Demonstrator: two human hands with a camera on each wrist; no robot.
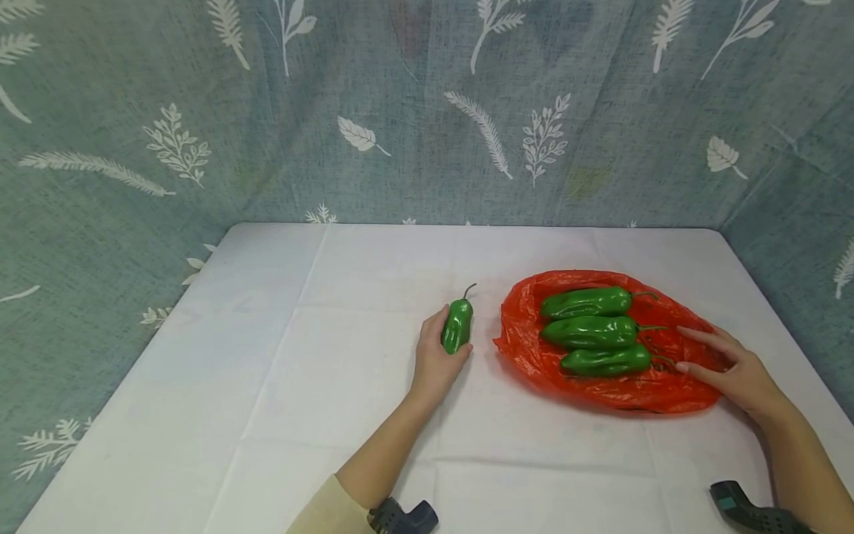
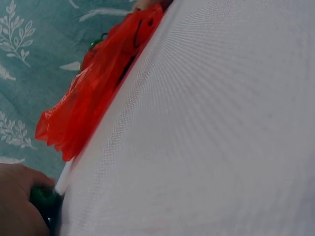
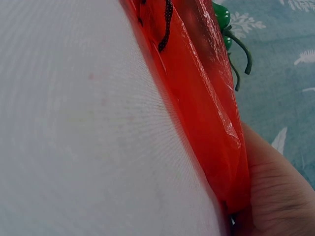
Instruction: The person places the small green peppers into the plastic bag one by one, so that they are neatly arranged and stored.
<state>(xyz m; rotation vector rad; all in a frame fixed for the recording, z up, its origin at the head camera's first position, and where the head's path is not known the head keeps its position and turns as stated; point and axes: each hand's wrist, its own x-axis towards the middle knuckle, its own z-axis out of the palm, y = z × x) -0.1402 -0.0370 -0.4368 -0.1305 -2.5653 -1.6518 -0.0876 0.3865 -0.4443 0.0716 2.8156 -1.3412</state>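
Note:
My left hand [image 1: 437,363] holds a green pepper [image 1: 457,326] just above or on the white tabletop, thumb on its near side and fingers along its left, the thin stem pointing away. In the left wrist view only a dark green bit of that pepper [image 2: 44,196] shows beside the left hand [image 2: 19,201]. To the right lies a red plastic bag [image 1: 527,371] with three green peppers [image 1: 590,333] on it, stems to the right. My right hand [image 1: 740,374] rests at the bag's right edge, index finger and thumb extended over it near the stems; its other fingers are hidden.
A white cloth [image 1: 347,334] with fold creases covers the table. Blue-green fabric with white leaf prints [image 1: 414,148] hangs behind the table and along both sides. Dark wrist devices [image 1: 754,508] are worn on both forearms.

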